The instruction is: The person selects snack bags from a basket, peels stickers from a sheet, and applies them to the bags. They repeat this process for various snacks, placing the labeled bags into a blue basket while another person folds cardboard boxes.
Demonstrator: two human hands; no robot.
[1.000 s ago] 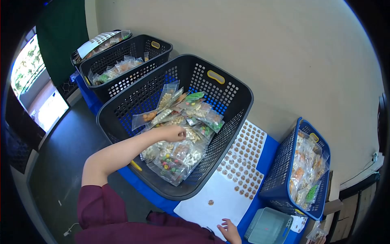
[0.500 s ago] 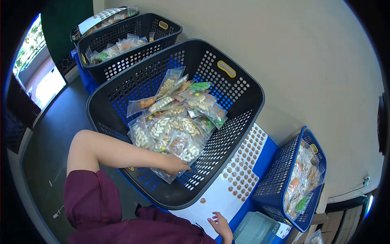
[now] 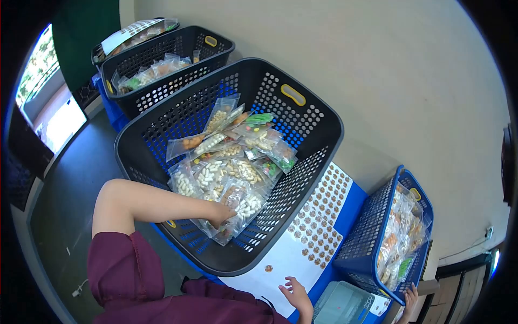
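My left hand [image 3: 220,214] reaches into the large black basket [image 3: 189,259], its fingers closed on a clear plastic bag [image 3: 235,193] with brownish contents near the front of the pile; the fingertips are partly hidden. Around it lie zip bags of white peanut-shaped pieces [image 3: 249,206], tan pieces and green pieces [image 3: 260,119]. Low in the view, my right hand [image 3: 294,295] is open and holds nothing. It hovers over the edge of a white sheet [image 3: 253,283] bearing rows of round brown stickers [image 3: 318,232], left of a clear plastic box [image 3: 342,305].
A blue basket [image 3: 361,254] full of bags stands at the right, another person's hand [image 3: 411,298] at its lower rim. Behind the large basket is a second black basket [image 3: 172,89] with bags, and a third container [image 3: 135,35] topped by a sticker sheet. A wall [image 3: 399,81] rises behind.
My left hand has shifted slightly left, and the brownish bag beneath it now looks more stretched out. Another person's hand has appeared at the blue basket. My right hand stays open.
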